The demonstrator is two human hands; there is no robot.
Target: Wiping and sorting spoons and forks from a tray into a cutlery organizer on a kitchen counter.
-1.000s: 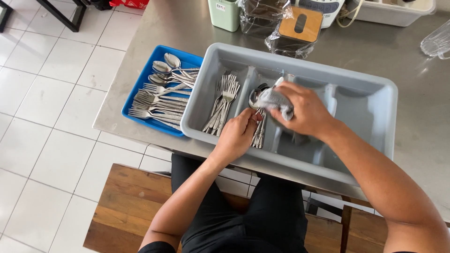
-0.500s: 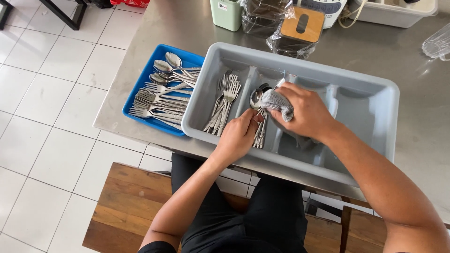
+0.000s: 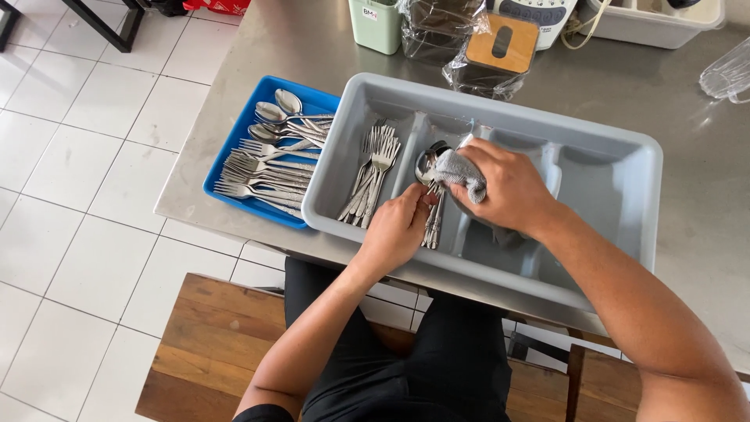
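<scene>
Right hand clenches grey cloth; left hand pinches spoon inside grey tray.

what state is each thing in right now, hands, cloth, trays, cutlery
left hand: closed on spoon handles in the grey tray
right hand: gripping the grey cloth
grey tray: forks and spoons in left compartments
blue tray: holding loose forks and spoons
forks: piled in the leftmost grey compartment

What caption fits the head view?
Left hand and right hand with cloth at spoons in a grey tray.
</scene>
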